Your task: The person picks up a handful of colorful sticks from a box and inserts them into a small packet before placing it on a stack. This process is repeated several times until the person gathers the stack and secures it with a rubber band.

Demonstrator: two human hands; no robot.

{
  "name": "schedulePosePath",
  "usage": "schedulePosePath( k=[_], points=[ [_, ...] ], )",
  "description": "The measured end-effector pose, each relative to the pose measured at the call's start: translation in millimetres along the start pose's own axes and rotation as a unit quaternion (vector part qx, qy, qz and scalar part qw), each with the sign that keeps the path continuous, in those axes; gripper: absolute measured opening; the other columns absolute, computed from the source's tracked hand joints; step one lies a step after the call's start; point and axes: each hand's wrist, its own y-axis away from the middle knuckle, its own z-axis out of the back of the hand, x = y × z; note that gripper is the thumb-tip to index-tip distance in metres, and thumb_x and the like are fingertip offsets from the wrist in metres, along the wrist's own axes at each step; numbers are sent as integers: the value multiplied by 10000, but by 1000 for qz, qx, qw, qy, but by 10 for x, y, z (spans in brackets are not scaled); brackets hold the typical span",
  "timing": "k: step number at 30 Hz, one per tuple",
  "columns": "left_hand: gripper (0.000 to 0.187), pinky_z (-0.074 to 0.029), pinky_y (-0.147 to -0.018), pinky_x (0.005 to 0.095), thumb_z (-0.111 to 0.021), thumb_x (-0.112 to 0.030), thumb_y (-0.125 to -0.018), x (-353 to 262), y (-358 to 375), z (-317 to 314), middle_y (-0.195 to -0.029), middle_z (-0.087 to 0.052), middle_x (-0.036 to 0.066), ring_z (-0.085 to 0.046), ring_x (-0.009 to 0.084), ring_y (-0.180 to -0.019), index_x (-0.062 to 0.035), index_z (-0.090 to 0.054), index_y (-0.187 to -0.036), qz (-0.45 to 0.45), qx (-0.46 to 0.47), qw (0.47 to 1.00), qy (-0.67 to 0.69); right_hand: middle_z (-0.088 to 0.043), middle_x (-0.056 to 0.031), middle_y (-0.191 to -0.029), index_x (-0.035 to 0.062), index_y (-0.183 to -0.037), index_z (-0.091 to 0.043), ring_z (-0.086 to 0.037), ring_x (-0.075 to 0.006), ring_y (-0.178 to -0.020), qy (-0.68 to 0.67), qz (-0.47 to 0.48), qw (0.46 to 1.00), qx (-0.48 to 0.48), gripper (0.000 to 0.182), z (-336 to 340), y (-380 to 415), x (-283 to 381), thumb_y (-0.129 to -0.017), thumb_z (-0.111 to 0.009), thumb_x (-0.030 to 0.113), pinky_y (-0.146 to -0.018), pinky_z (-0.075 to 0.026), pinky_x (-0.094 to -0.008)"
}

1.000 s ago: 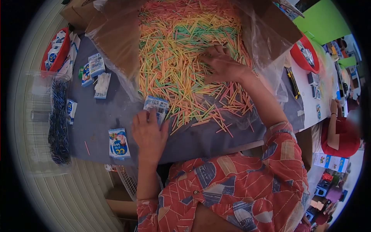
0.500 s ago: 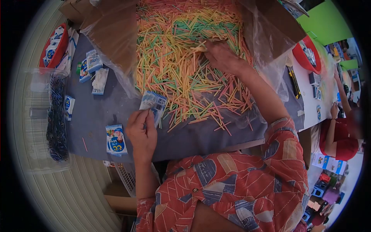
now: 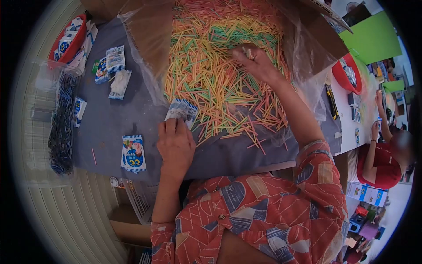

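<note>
A large heap of thin pink, yellow and green sticks [image 3: 220, 92] spreads out of an open, plastic-lined cardboard box. My right hand [image 3: 259, 66] is over the heap with its fingers curled around a small bunch of these sticks, whose pale ends show between the fingers. Near the heap's left front edge lies a small blue-and-white packet [image 3: 183, 110], its printed back up. The fingers of my left hand [image 3: 176, 143] are closed over the packet's lower edge; the thumb is hidden.
Several packets [image 3: 115, 59] lie at left on the grey cloth, another [image 3: 133, 153] nearer me. A clear tray [image 3: 41, 119] holds dark twisted strands. Red bowls [image 3: 78, 42] stand on both sides. A yellow-black cutter [image 3: 332, 102] lies right. A person in red [image 3: 382, 165] works at far right.
My right hand has turned, its fingers curling up with the sticks, and the sticks no longer point out left. My left hand has rolled palm down over the packet. The view has shifted slightly.
</note>
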Motion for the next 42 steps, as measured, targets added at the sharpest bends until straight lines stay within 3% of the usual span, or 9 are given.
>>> schedulePosePath(
  k=[6, 10, 12, 14, 16, 19, 20, 31, 42],
  points=[
    [160, -527, -680, 425, -660, -41, -777, 178, 48, -47, -955, -595, 108, -583, 327, -843, -2, -665, -932, -43, -71, 996, -37, -689, -15, -855, 80, -947, -696, -601, -179, -849, -406, -24, 912, -57, 275, -38, 127, 225, -1024, -544, 296, -875, -449, -350],
    [166, -524, -665, 411, -672, -39, -781, 173, 139, -152, -963, -603, 94, -588, 315, -852, -7, -671, -944, -66, -54, 992, -98, -688, -21, -850, 49, -889, -685, -597, -174, -869, -253, -45, 965, -49, 268, -291, 276, -19, -1002, -592, 274, -880, -444, -346],
    [162, -522, -677, 415, -684, -44, -788, 135, 77, -52, -974, -605, 80, -592, 309, -854, -18, -682, -948, -19, -61, 997, -44, -688, -10, -860, 57, -864, -690, -606, -172, -882, 23, 147, 989, 27, 245, -387, 245, -223, -979, -634, 267, -868, -453, -356],
    [138, -516, -679, 406, -686, -38, -803, 159, 58, -14, -960, -607, 84, -589, 305, -847, -16, -687, -939, -17, -59, 998, -19, -688, 7, -882, 74, -906, -692, -621, -173, -928, -3, 107, 994, 33, 213, -420, 234, -319, -969, -656, 275, -890, -466, -379],
    [114, -510, -681, 397, -688, -31, -817, 223, 49, -5, -946, -608, 88, -587, 300, -841, -14, -693, -930, -18, -55, 998, 10, -683, 1, -991, 111, -1002, -686, -594, -178, -1070, -312, -158, 933, 84, 277, -356, 253, -187, -1007, -581, 367, -1050, -376, -394],
    [95, -490, -676, 373, -727, 9, -804, 362, 8, 7, -886, -618, 94, -576, 274, -836, 1, -698, -895, 54, -61, 977, 197, -690, -64, -1083, 48, -982, -681, -598, -195, -1101, -208, -116, 971, -22, 407, -212, 293, 205, -1046, -472, 391, -1002, -411, -380],
    [112, -482, -674, 350, -752, 23, -787, 397, -23, 31, -859, -623, 93, -578, 252, -823, 10, -695, -883, 58, -80, 964, 248, -625, -73, -1249, 68, -1102, -653, -458, -194, -1291, -183, -126, 975, 16, 560, -149, 294, 218, -1057, -321, 518, -1176, -181, -405],
    [174, -482, -653, 242, -796, 27, -780, -221, -357, -147, -844, -657, 63, -610, 115, -745, 16, -715, -934, 62, -64, 864, 495, -652, -140, -1176, 26, -1087, -667, -580, -270, -1174, -447, 179, 873, 77, 564, -172, 416, 1108, -1054, -348, 491, -1043, -419, -421],
    [249, -536, -812, 261, -733, 86, -823, -396, -529, -492, -1053, -655, 64, -639, 137, -943, 8, -692, -1055, 45, 13, 751, 658, -631, -105, -1216, 24, -1240, -623, -554, -221, -1187, -368, 95, 911, 159, 468, -87, 439, 914, -1002, -520, 413, -1033, -422, -376]
  ],
)
